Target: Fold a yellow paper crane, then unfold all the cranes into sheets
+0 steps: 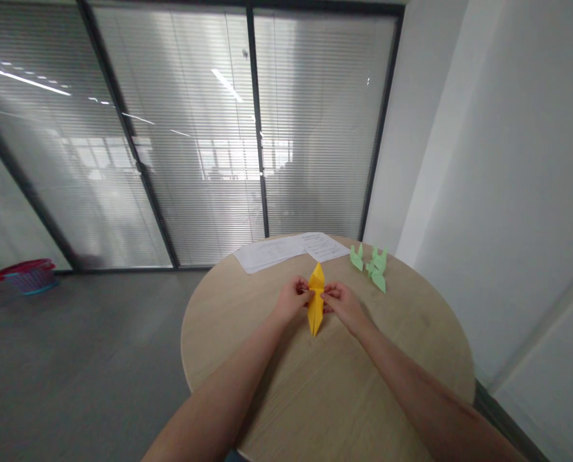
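Observation:
A folded sheet of yellow origami paper, long and pointed at both ends, is held over the round table. My left hand pinches its left edge near the middle. On the opposite edge, my right hand grips the paper between thumb and fingers. A crease or slit runs down the lower half toward the near point. Some fingertips are hidden behind the paper.
Several pale green folded paper figures sit at the table's back right. Printed white sheets lie along its far edge. A red and blue basket is on the floor at left. Glass partitions with blinds stand behind; a white wall rises at right.

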